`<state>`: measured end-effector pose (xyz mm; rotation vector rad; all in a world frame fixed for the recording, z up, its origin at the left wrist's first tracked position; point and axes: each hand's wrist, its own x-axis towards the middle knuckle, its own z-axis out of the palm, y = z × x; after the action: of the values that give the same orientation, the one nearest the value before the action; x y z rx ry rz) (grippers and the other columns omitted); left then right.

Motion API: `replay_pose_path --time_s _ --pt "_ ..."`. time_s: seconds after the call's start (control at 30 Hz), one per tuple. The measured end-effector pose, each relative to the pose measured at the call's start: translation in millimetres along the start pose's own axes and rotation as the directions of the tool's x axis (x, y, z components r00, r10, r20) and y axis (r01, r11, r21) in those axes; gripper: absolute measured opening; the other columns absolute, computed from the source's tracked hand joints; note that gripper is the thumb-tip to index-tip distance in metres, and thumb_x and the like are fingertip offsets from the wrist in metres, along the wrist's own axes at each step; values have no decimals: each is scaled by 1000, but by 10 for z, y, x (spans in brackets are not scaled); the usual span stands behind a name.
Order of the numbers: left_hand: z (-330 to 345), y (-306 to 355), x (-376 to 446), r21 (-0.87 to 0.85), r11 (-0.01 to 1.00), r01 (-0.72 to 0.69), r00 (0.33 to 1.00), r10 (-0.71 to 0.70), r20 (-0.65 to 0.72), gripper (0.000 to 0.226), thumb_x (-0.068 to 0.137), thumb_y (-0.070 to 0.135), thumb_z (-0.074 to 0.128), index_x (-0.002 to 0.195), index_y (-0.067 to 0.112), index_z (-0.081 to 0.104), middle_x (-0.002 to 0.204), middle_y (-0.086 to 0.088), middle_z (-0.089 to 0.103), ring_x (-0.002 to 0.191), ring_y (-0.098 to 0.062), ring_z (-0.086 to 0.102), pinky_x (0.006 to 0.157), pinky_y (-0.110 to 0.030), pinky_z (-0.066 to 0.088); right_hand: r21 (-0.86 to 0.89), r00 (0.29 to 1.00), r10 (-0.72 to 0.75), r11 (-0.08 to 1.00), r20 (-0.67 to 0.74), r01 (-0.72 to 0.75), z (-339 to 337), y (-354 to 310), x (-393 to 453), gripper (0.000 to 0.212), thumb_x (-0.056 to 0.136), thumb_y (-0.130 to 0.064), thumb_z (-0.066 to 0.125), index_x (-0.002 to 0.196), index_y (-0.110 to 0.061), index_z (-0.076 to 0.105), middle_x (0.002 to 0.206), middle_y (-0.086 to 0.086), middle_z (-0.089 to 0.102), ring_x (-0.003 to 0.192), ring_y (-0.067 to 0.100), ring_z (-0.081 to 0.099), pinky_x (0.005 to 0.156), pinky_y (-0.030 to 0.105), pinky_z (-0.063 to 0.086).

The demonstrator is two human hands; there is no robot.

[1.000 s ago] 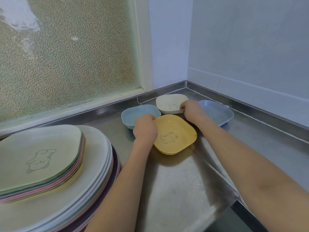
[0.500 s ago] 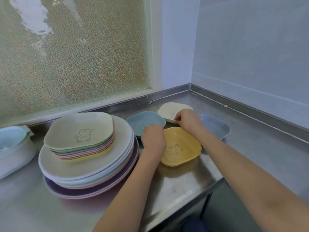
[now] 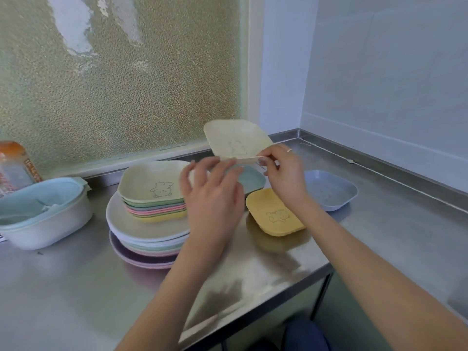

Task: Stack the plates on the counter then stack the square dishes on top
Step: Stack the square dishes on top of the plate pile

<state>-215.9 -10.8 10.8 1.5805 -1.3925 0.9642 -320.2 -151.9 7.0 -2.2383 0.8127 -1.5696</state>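
A pile of round plates [image 3: 131, 224] sits on the steel counter [image 3: 88, 287], with several square dishes [image 3: 152, 188] stacked on top. My right hand [image 3: 283, 171] pinches the near edge of a cream square dish [image 3: 235, 138], held tilted in the air above the counter. My left hand [image 3: 210, 193] hovers just left of that edge, fingers spread, holding nothing. A yellow square dish [image 3: 274, 214] lies on the counter below my right hand. A light blue square dish [image 3: 250, 177] shows partly behind my hands. A grey-blue square dish [image 3: 329, 190] lies farther right.
A white tub with a pale blue lid [image 3: 40, 214] stands at the left, an orange-capped container [image 3: 15, 163] behind it. A frosted window [image 3: 121, 77] backs the counter; a tiled wall [image 3: 392, 84] closes the right side. The counter's front edge [image 3: 253, 317] runs near my forearms.
My right hand has lifted the cream square dish off the counter and raised it. My left hand has left the yellow dish and opened. The view has pulled back.
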Motion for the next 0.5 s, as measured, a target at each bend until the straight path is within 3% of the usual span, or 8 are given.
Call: replay_pose_path --time_s 0.1,0.2,0.33,0.5 --pt "-327 -297 0 -39 986 159 980 -163 -115 23 78 13 55 90 22 72 103 8 72 104 -20 54 97 -44 33 134 1000 -16 991 -15 17 90 -410 -136 11 84 -2 57 85 -7 67 81 -5 57 74 20 62 65 45 55" --pt "-536 -661 -35 -116 914 389 907 -402 -125 29 81 14 48 96 21 72 102 3 72 103 -25 58 95 -41 37 188 997 -70 980 32 63 205 -764 -227 11 83 -3 60 84 -9 69 80 -6 56 71 16 57 63 42 54" --pt "-631 -1165 -168 -340 695 633 743 -669 15 36 81 19 43 105 17 69 99 -6 71 100 -27 61 93 -45 46 181 976 -157 975 152 129 412 -1040 -372 9 82 -3 63 83 -9 70 80 0 62 72 7 53 65 15 45" --pt "-672 -1286 -223 -523 473 709 648 -729 219 25 94 18 43 108 29 61 104 12 61 101 2 52 88 -9 36 128 970 -136 985 202 112 588 -1101 -483 9 83 -4 62 84 -9 69 82 1 64 70 7 52 63 9 36"
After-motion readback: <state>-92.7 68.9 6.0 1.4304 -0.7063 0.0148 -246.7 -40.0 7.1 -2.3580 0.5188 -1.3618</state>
